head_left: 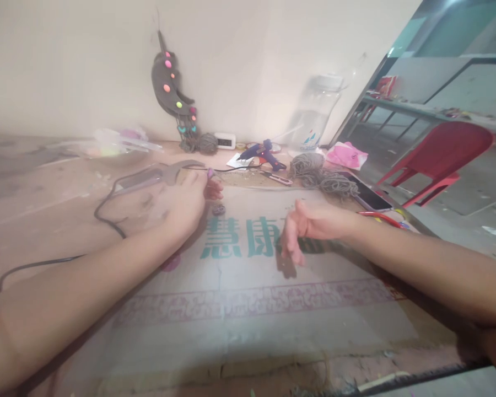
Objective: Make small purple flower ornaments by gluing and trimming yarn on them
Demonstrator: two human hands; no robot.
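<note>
My left hand [194,196] reaches over the far left of the printed sheet, its fingers curled in. A small purple bit [210,173] shows at its fingers, and a curved grey piece [176,170] sits right beside it; blur hides whether either is gripped. Just below its fingertips lies a small dark coil-like thing [219,210]. My right hand [297,229] hovers above the sheet's green lettering, fingers loosely bent and apart, holding nothing. The pale sheet [248,331] with green characters and a pink patterned band covers the table in front of me.
A blue glue gun [256,151], a utility knife [278,178] and grey yarn [320,173] lie along the back. A water bottle [316,118] and a phone [370,193] are at right. A decorated grey crescent [165,82] hangs on the wall. Black cable [103,215] crosses the left.
</note>
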